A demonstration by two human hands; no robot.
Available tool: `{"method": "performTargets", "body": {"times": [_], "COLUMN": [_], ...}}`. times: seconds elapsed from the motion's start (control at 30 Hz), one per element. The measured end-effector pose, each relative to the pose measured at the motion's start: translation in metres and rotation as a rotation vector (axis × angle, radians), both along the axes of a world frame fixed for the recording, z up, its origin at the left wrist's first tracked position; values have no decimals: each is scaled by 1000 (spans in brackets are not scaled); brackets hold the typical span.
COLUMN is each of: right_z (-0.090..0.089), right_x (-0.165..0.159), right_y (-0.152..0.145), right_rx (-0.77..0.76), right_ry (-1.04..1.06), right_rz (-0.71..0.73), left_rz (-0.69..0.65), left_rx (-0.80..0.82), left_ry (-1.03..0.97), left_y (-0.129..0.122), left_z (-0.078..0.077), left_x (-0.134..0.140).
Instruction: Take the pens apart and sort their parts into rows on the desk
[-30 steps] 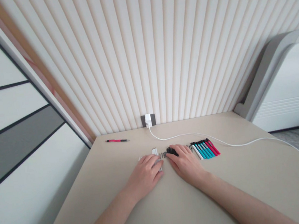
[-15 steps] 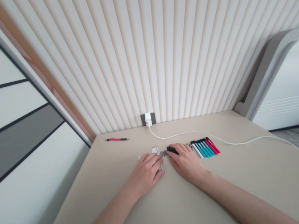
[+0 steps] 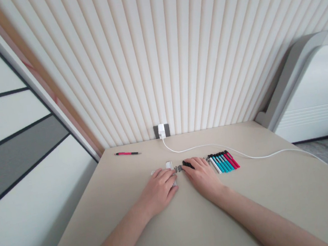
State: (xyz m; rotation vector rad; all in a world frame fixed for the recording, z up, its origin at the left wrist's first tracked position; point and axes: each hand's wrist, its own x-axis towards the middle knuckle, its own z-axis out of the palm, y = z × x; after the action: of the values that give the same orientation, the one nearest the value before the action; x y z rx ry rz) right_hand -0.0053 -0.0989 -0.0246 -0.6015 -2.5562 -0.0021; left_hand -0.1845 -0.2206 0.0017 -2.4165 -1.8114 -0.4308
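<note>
My left hand [image 3: 160, 188] lies low on the table with its fingers spread over a row of thin white sticks [image 3: 168, 164], which look like pen refills. Its fingertips touch or nearly touch small grey pieces [image 3: 180, 168] in the gap between my hands; their kind is too small to make out. My right hand [image 3: 203, 176] rests with its fingers extended over short black pieces [image 3: 188, 164], partly hidden beneath them. Right of that hand, several pen barrels [image 3: 225, 161] in white, teal and red with black ends lie side by side.
A red and black pen [image 3: 127, 153] lies at the table's back left. From a white charger [image 3: 161, 131] in the wall socket, a white cable [image 3: 247, 155] runs across the table to the right edge. More small grey bits [image 3: 207, 159] sit beside the barrels.
Both hands stay almost in place. The small grey pieces between them now show a slight split, with some by the left fingertips. The view has shifted a little.
</note>
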Motion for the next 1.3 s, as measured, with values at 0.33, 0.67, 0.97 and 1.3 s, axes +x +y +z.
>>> {"method": "performTargets", "body": {"times": [0.33, 0.67, 0.97, 1.3], "right_z": [13, 20, 25, 26], "right_x": [9, 17, 23, 26], "right_y": [-3, -11, -9, -7], "right_rx": [6, -34, -65, -93], "right_ry": [23, 58, 68, 60], "right_rz": [147, 250, 221, 215], "left_rz": [199, 607, 633, 614], "left_rx": [135, 87, 127, 106], "left_ry": [-21, 19, 70, 31], "left_y": [6, 26, 22, 19], "left_z": [-1, -30, -25, -23], "left_x": [-58, -138, -133, -138]}}
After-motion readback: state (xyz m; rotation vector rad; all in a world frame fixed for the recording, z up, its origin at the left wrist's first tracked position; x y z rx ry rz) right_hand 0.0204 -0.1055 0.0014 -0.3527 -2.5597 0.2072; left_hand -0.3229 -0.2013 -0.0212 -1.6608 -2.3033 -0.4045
